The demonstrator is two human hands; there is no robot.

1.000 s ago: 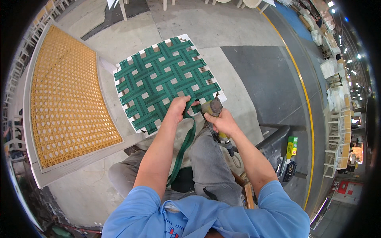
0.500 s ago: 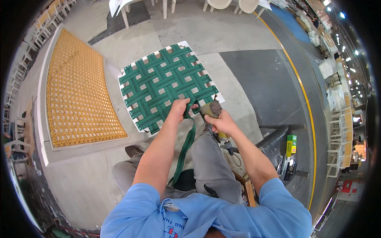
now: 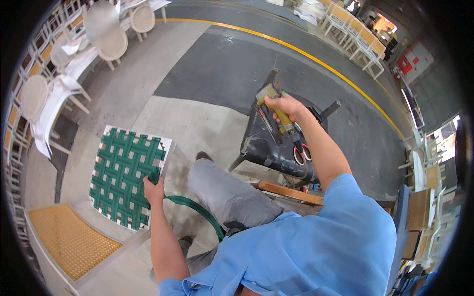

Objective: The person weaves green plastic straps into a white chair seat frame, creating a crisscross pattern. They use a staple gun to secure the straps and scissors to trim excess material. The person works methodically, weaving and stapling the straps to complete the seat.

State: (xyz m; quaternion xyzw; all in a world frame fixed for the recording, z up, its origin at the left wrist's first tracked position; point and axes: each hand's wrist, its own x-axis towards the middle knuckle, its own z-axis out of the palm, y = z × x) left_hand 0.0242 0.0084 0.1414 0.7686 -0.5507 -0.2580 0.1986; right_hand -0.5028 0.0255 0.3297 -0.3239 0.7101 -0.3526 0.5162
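We saw the webbed seat (image 3: pixel 114 173) at the left of the frame, its wide green bands, marked with darker stripes, crossing over and under one another and leaving small square gaps, with a white frame showing along the edges. We found the left hand (image 3: pixel 154 190) closed around green webbing at the seat's right edge, and a loose strap (image 3: pixel 197 208) curving from there toward the lower middle. At the upper right, we saw the right hand (image 3: pixel 287 107) gripping a yellow and grey handheld tool (image 3: pixel 283 120) over a dark chair (image 3: pixel 266 154); we could not tell whether tool and chair touched. Compared with a second earlier, we noticed that the view had swung: the seat had shifted from upper middle to left, the cane panel (image 3: pixel 71 241) had dropped to lower left, and the tool, previously just beside the webbing, was well apart from it.
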